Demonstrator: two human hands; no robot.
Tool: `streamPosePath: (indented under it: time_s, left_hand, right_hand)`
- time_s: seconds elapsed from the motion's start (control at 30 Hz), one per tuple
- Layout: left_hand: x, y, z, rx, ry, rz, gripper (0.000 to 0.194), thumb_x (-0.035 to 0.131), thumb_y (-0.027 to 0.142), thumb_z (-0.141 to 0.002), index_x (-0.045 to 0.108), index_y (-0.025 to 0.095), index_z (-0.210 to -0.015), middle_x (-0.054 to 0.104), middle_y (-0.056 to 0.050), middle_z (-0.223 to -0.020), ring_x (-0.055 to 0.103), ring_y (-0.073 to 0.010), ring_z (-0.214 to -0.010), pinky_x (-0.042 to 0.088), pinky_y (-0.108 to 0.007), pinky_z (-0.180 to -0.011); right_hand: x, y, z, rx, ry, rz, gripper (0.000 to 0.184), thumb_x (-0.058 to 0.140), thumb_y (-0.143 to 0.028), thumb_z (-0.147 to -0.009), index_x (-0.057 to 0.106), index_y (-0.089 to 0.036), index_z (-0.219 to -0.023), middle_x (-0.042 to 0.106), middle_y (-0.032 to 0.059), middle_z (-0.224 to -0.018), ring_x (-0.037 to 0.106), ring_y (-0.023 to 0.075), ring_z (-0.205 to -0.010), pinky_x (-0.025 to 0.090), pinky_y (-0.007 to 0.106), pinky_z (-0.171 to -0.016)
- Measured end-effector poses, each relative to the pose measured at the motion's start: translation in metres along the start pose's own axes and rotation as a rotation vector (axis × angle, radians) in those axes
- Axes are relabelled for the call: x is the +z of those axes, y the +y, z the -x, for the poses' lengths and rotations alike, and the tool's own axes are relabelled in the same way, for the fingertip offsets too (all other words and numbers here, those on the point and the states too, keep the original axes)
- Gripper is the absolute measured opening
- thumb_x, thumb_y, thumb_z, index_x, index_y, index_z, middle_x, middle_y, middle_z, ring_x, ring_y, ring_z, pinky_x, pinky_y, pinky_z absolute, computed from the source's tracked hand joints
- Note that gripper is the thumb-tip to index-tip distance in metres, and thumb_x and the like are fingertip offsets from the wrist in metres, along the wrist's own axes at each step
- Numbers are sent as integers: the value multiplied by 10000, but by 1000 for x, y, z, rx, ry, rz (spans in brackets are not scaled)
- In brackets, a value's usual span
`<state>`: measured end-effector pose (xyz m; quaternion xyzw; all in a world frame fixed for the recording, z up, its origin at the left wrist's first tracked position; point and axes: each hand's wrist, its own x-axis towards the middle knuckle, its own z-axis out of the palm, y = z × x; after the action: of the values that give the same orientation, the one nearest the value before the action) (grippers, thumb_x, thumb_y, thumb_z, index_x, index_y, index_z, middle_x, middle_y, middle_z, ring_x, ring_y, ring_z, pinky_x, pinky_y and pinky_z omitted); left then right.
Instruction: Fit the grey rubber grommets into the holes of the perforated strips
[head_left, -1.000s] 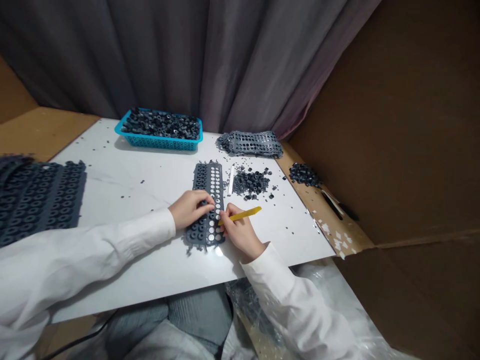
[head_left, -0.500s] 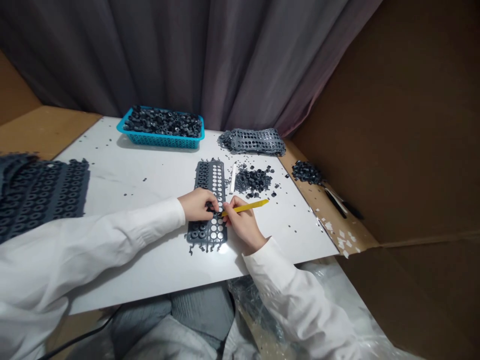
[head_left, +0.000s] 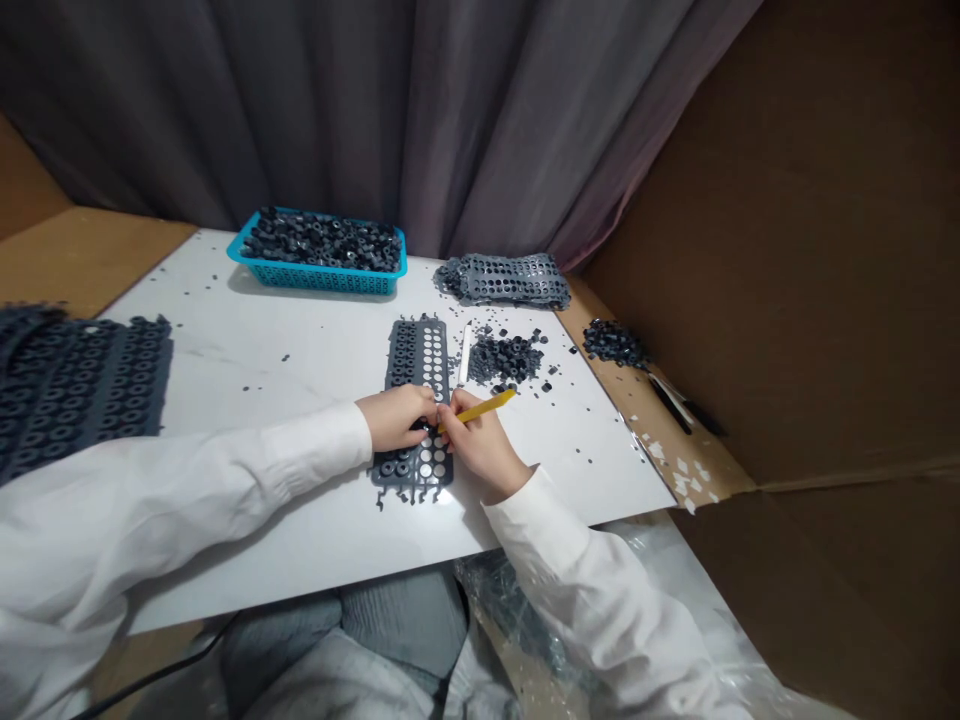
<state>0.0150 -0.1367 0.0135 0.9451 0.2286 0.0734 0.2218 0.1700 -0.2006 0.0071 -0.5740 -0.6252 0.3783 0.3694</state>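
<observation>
A dark grey rubber sheet (head_left: 408, 350) lies lengthwise on the white board, with rows of round parts on its left and open round holes on its right. My left hand (head_left: 400, 416) rests across its middle, fingertips pinched on a small black rubber part (head_left: 421, 425). My right hand (head_left: 480, 440) grips a yellow pen-shaped tool (head_left: 487, 405), its tip close to the left fingertips. Just beyond, a white stick (head_left: 465, 352) lies beside a pile of small black pieces (head_left: 510, 358). The exact contact between tool tip and part is hidden by fingers.
A blue basket (head_left: 319, 280) full of black rings stands at the back. Perforated grey sheets (head_left: 510, 280) are stacked right of it. More ringed sheets (head_left: 90, 390) lie at left. On the cardboard at right are black pieces (head_left: 611, 342), a black-handled tool (head_left: 671, 403) and white scraps (head_left: 682, 468).
The yellow tool's free end has swung left and slightly up, as my right hand turned. My left fingers have closed in nearer to the right fingertips. The sheet stays in place.
</observation>
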Motion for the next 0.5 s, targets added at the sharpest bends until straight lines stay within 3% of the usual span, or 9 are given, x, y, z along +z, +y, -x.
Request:
streamPosePath:
  time_s: [0.1,0.17,0.33,0.4,0.5]
  left_hand:
    - [7,-5,3,75,33,61,119,473,123,-773,590,139,-756,554,-57,-806,546,-152,-735,446,-242,-696]
    - [9,-8,5,52,91,139,133,470,158,-791,594,144,-745,572,-56,-795,552,-154,-731,449,-254,-699]
    - [-10,-17,6,-279,412,425,190,534,310,-773,623,151,-826,647,-40,-842,584,-177,-814,444,-303,-782]
    - [-19,-20,7,-328,400,461,208,564,322,-739,631,148,-832,659,-35,-852,586,-179,-813,444,-299,-768]
    - [-23,-21,8,-316,210,402,203,594,291,-702,657,142,-824,656,-24,-778,567,-156,-691,436,-267,-664]
  right_hand:
    - [-1,-2,-2,2,-12,59,218,437,-303,-826,367,-215,-639,483,-46,-490,464,120,-469,336,222,-465]
    - [0,-2,-1,13,-6,58,219,436,-306,-828,362,-216,-643,489,-47,-490,470,119,-461,336,219,-456]
    - [-1,-2,1,80,-27,-71,236,451,-341,-831,369,-216,-649,495,-54,-475,477,114,-414,350,217,-426]
    - [-3,-2,0,110,-7,-128,250,475,-350,-821,374,-213,-638,499,-54,-472,477,111,-400,359,218,-418]
    - [-7,-1,-4,86,96,-155,263,503,-349,-810,390,-208,-618,505,-51,-472,483,107,-419,375,218,-442]
